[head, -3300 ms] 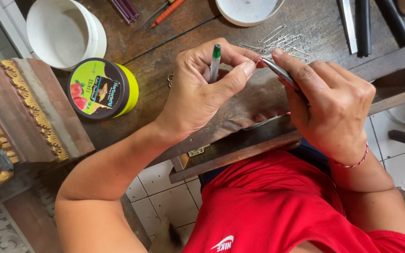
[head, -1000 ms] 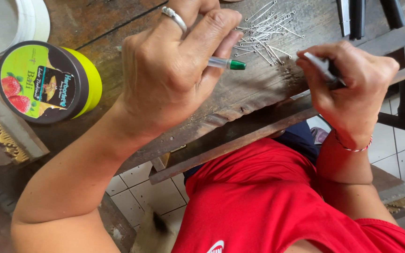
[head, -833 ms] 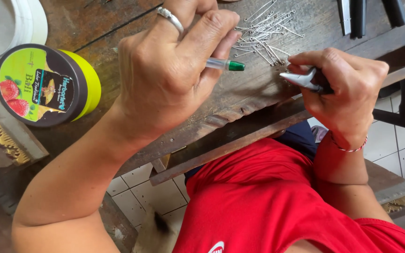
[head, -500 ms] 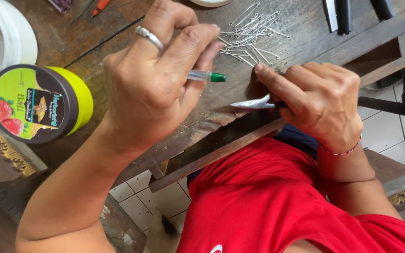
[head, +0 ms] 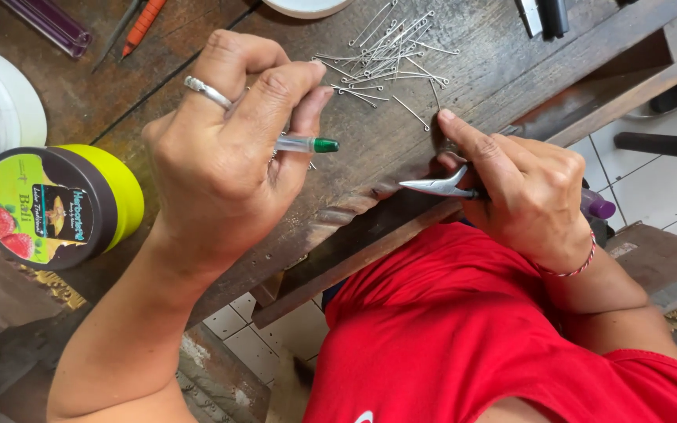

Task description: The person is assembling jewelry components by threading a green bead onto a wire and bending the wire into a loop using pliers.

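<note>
My left hand (head: 233, 149), with a silver ring on one finger, grips a small clear tube with a green tip (head: 307, 145) over the dark wooden table (head: 401, 149). My right hand (head: 523, 184) holds small purple-handled pliers (head: 436, 186), their steel jaws pointing left; its forefinger stretches up and touches the table at the edge of a pile of thin metal pins (head: 385, 59). A red-and-white cord is around the right wrist.
A round tub with a black and green lid (head: 56, 204) stands at the left, a white bowl (head: 1, 117) behind it. An orange tool (head: 143, 23) and a purple one (head: 45, 19) lie at the back. Black tools (head: 546, 16) sit top right. Tiled floor shows below.
My right hand has dropped the pliers lower and reached its forefinger up to the pins. My left hand with the green-tipped tube has shifted slightly left and down in view.
</note>
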